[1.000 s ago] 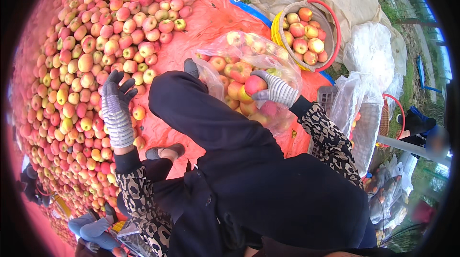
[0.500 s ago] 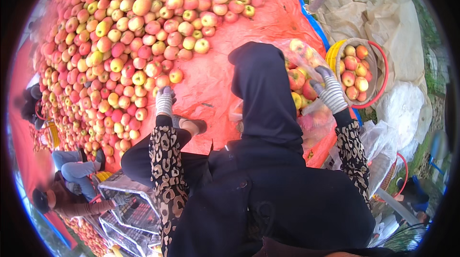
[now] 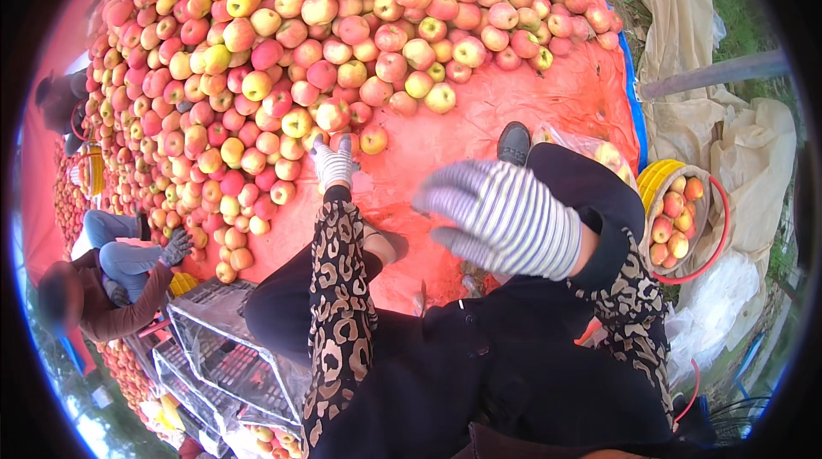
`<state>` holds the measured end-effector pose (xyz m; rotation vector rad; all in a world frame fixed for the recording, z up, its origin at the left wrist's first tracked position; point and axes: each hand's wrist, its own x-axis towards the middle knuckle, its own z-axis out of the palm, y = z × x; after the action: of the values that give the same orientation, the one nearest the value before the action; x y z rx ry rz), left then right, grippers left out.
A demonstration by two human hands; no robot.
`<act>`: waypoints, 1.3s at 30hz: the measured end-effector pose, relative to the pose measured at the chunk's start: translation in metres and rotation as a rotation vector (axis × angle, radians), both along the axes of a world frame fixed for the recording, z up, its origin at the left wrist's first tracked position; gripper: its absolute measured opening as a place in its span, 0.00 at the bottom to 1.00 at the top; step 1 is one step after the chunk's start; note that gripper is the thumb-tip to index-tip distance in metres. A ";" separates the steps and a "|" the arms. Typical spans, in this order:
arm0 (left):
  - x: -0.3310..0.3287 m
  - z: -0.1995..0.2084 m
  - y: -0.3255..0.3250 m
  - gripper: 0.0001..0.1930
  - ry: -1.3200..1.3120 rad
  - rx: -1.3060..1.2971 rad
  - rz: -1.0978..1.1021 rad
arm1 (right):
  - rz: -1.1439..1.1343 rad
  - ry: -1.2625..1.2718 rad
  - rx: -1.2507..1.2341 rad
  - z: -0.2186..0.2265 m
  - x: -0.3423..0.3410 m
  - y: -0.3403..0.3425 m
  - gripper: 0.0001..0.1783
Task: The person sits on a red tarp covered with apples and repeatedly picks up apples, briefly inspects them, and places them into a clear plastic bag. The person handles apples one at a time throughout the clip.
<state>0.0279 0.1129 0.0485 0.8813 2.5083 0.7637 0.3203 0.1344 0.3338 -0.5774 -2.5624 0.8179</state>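
Observation:
My left hand [image 3: 332,161], in a grey and white striped glove, reaches to the near edge of a large pile of red and yellow apples [image 3: 282,65]. Its fingers are spread beside an apple [image 3: 373,139] and hold nothing I can see. Raised over my lap, my right hand [image 3: 509,219] wears a matching glove. Its fingers stretch to the left with the thumb apart, a little blurred, and nothing shows in them. Past my bent right knee, a clear plastic bag [image 3: 561,138] with apples in it is partly hidden.
An orange-red tarp [image 3: 462,125] lies under the apples. At the right stands a yellow basket [image 3: 658,178] of apples with a red handle. Wrapped dark crates [image 3: 218,339] stand at the lower left, near a seated person [image 3: 120,288]. A pole [image 3: 719,75] crosses the upper right.
My right hand has left the bag of apples and come left over my lap. My head view has shifted, and my left hand is now closer to the pile's edge.

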 end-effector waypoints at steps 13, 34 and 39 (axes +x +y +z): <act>-0.063 -0.065 0.040 0.34 -0.541 0.372 0.115 | 0.271 -0.256 0.070 -0.021 0.005 -0.011 0.18; 0.053 0.154 -0.087 0.43 -0.815 0.979 -0.172 | 0.178 -0.414 0.118 -0.021 0.007 -0.011 0.17; 0.051 0.213 -0.133 0.44 -0.655 1.003 -0.161 | 0.216 -0.408 0.126 -0.026 -0.004 -0.015 0.18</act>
<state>0.0791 -0.0200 0.2618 0.8745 1.3901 1.9247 0.3167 0.1195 0.3073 -0.4736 -3.0668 0.6508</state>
